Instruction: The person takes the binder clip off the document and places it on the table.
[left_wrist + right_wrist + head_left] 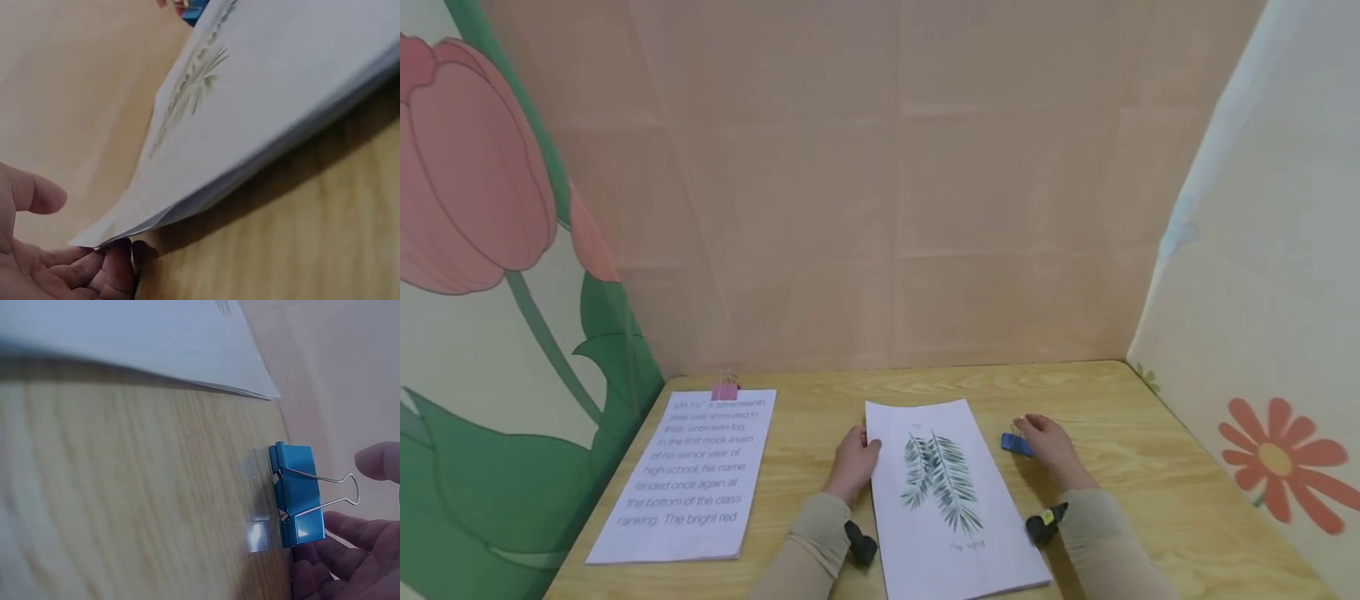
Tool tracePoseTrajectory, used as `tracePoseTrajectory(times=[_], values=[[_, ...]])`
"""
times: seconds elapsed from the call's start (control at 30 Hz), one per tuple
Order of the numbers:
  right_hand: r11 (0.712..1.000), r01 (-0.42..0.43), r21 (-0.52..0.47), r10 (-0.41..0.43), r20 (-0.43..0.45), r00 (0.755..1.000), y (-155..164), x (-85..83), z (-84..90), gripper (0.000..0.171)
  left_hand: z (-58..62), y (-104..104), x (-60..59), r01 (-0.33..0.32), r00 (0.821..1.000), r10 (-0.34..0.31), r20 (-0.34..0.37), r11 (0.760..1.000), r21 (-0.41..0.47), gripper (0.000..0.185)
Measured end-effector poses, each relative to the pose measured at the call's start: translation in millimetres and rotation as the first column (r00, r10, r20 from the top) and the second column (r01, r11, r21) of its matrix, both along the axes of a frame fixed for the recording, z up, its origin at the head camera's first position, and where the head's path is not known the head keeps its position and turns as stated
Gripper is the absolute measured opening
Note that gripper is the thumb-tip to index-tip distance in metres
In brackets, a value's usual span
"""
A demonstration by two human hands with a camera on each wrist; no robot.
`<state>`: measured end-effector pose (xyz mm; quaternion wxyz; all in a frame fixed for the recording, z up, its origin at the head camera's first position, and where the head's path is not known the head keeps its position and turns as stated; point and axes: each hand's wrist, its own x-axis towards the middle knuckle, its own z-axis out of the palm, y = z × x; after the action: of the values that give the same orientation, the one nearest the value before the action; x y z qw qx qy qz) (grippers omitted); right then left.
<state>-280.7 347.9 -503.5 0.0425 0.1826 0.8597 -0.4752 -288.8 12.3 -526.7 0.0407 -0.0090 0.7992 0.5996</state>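
Observation:
A stack of white paper (pixel 955 517) printed with green palm leaves lies in front of me. My left hand (pixel 853 462) is at its left edge. In the left wrist view, the fingers (pixel 81 269) are under a lifted paper corner, with the thumb raised apart from the sheet. To the right of the stack, my right hand (pixel 1052 450) is at a blue binder clip (pixel 1017 443). The right wrist view shows the clip's wire handle (pixel 350 487) pointing toward the thumb, which stands apart from it. The other fingers (pixel 356 550) are loosely bent close behind the clip.
At the left of the wooden table (pixel 812 500) lies a second paper stack (pixel 677 492) with large printed text. A pink binder clip (pixel 725 391) grips its top edge. A beige cloth wall (pixel 887 208) rises behind the table, with flower-patterned panels at both sides.

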Motion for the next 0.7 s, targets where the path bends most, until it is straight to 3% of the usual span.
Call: tracePoseTrajectory(times=[0.17,0.3,0.53,0.7], values=[[1.0,-0.011,0.004,0.011,-0.012,1.0,-0.6,2.4,-2.9,0.072,5.5,-8.4,-1.1,0.013,0.997,-0.016,0.077,0.999,0.036,0.052],[1.0,-0.01,0.002,0.01,-0.019,1.0,-3.9,5.4,-2.4,0.071,6.9,-14.2,-2.6,0.003,0.994,-0.008,0.112,0.999,0.048,0.056],[0.998,0.026,0.058,-0.019,-0.122,0.992,-14.7,12.5,11.5,0.066,6.3,-21.8,-2.1,-0.03,0.998,0.024,0.062,0.995,0.098,0.05],[0.993,0.033,0.114,-0.002,-0.262,0.965,-30.4,16.2,25.0,0.059,6.5,-26.2,-0.5,-0.052,0.998,0.047,0.047,0.993,0.11,0.048]])
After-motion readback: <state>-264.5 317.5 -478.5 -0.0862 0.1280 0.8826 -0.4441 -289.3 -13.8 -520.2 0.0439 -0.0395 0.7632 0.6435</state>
